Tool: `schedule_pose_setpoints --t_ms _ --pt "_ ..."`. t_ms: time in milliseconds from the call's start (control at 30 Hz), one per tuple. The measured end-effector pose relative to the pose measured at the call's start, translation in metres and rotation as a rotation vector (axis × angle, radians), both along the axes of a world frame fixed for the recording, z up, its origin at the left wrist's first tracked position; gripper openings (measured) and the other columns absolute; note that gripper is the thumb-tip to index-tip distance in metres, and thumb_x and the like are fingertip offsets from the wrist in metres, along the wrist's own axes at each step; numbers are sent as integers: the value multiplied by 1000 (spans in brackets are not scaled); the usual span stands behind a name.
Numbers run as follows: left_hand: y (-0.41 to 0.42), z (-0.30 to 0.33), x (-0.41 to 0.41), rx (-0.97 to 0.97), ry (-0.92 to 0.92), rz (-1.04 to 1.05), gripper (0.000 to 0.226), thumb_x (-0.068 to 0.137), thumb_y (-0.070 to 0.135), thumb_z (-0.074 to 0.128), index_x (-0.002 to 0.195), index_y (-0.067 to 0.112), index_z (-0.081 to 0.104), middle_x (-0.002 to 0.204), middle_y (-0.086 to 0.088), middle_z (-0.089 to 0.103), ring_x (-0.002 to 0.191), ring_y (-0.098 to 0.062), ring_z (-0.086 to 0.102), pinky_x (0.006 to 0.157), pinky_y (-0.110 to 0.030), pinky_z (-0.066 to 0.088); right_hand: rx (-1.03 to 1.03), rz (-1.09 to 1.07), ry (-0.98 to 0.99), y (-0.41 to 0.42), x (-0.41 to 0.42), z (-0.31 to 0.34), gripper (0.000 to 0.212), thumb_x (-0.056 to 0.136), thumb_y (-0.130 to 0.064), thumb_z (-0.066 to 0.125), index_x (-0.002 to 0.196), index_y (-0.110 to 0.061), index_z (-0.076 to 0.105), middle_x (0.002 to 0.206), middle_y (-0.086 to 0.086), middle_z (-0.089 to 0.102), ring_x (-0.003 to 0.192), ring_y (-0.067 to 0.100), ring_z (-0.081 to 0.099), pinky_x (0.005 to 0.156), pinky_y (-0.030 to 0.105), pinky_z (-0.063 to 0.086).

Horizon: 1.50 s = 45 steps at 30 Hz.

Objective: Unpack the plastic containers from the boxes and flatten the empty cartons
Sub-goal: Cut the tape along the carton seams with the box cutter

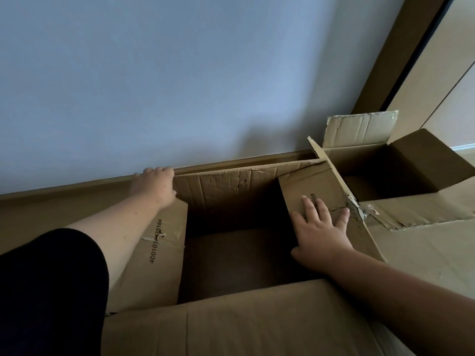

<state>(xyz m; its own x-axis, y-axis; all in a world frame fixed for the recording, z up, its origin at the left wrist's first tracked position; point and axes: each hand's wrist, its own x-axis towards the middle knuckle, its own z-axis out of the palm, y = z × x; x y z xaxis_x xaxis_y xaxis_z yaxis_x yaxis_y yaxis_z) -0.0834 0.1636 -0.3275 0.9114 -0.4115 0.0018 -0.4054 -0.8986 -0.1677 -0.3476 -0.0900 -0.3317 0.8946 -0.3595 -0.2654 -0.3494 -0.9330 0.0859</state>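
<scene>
Pressing right hand [321,232] flat on open carton [231,191] flap; inside dark.

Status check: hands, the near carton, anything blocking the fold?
Left hand grips near carton's far flap edge. Right hand flat on right flap. No containers visible inside. Second open carton abuts right.

Both hands [154,186] on open carton [231,191]

Second carton [401,170] stands right of near carton [231,191].
</scene>
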Motion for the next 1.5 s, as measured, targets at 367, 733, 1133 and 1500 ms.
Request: schedule_pose_setpoints --t_ms 367,733,1133,1500 --pt "-38 -31 -89 14 161 70 130 76 71 62 151 7 -23 155 -17 -35 141 -50 -27 115 -64 -11 176 -59 -126 -5 -1 34 84 81 -52 59 151 -32 16 164 0 -8 151 31 -4 115 70 10" --pt "-22 -32 -115 538 293 -60 68 93 38 51 154 34 21 162 -11 -21 137 -51 -34 97 -81 -16 400 -108 -255 -16 -15 76 73 85 -42 61 150 -31 29 160 0 21 140 30 32 108 45 38" --pt "-11 134 -92 378 29 -26 57 88 14 46 145 20 45 165 -2 11 150 -30 9 117 -51 17 475 -313 -360 -83 -36 150 58 92 -11 56 144 -34 46 121 8 65 94 22 64 69 34 55" --pt "97 85 -109 224 374 425 93 84 80 36 148 12 39 161 -18 20 147 -38 20 114 -50 28 121 -662 -145 -111 -89 88 77 92 -61 48 153 -19 26 153 17 36 140 41 32 111 60 31"
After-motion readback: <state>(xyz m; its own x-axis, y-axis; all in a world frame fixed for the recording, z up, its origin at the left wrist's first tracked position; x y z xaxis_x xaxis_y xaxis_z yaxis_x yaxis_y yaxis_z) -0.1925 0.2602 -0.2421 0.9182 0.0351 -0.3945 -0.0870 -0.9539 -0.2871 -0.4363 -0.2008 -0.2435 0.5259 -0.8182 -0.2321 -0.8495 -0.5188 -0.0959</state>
